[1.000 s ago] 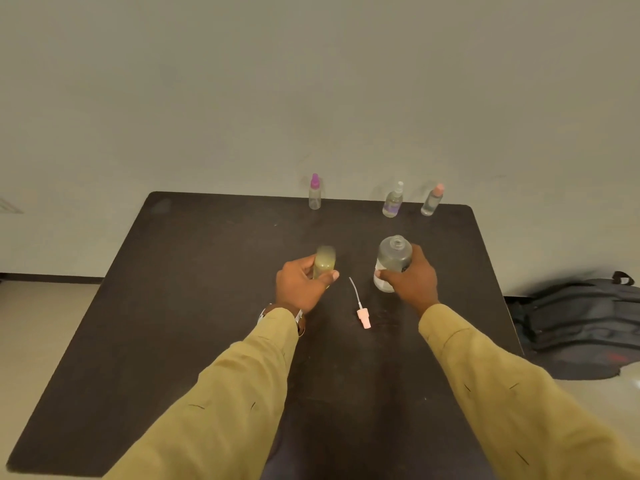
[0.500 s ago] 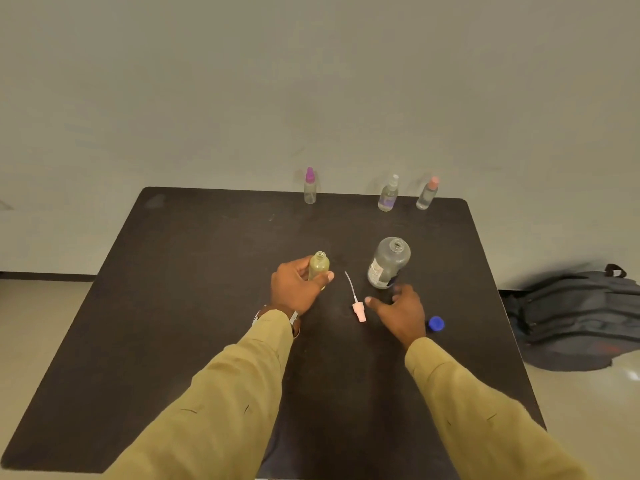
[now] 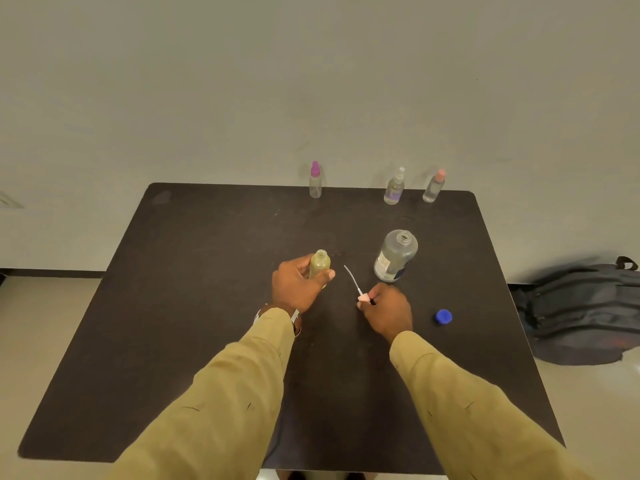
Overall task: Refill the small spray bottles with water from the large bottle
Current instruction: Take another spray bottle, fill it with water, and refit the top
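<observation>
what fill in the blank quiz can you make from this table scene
The left hand grips the small open bottle; the right hand pinches a spray head coloured ___.
The loose cap on the table is ___.
Along the far edge stand ___ capped spray bottles.
Missing: pink; blue; three.

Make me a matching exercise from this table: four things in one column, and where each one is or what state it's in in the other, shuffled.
Things:
1. large bottle
2. blue cap
3. pink spray head
4. green bottle

States:
A. pinched by the right hand
B. standing open, no hand on it
C. held by the left hand
D. lying alone on the table

Pairs: 1-B, 2-D, 3-A, 4-C
</observation>
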